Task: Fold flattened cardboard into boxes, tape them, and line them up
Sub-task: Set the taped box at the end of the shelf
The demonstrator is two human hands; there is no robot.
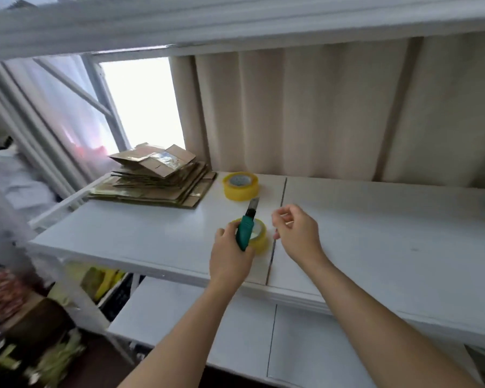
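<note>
The left hand (230,256) grips a green utility knife (246,229), blade out, over the near tape roll (259,238). Right of that roll, the right hand (297,233) hovers loosely curled, holding nothing. Beyond it sit a second tape roll (240,186) and the flattened cardboard stack (157,177) on the white table (375,233).

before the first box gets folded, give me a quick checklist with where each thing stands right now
1. Flat cardboard stack within reach on the white table: ok, far left corner.
2. Tape available: ok, one yellow roll beside the stack, a second roll near the front edge.
3. Cutter under control: ok, left hand grips its green handle.
4. Blade safe: not ok, it is extended, pointing toward the far roll.
5. Right hand free: ok, fingers loosely curled, holding nothing.
6. Folding space: ok, bare tabletop to the right of the rolls.
</note>
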